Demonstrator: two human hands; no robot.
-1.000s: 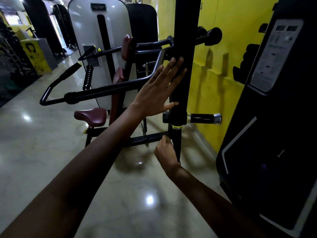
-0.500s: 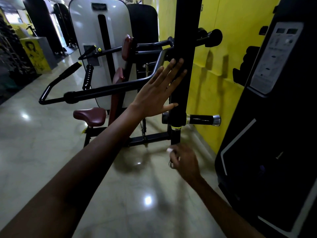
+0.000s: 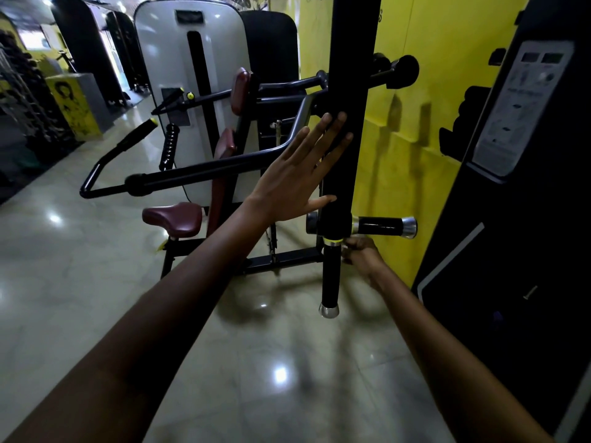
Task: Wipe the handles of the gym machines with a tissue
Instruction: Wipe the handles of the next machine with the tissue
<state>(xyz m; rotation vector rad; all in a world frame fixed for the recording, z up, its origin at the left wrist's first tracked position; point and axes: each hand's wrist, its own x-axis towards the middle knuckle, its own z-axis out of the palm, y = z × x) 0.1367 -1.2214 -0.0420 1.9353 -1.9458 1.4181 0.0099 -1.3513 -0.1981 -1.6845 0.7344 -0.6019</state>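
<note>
The left hand [image 3: 295, 174] lies flat and spread against the tall black upright post [image 3: 347, 91]. The right hand [image 3: 363, 254], curled, touches the top of the hanging black handle with chrome end cap [image 3: 330, 276]; whether it holds a tissue cannot be told.

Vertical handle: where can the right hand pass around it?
Bare floor lies open below the vertical handle and to its left, toward the maroon seat. Right is tight: the right hand sits under the horizontal handle, between yellow wall and black machine panel.
</note>
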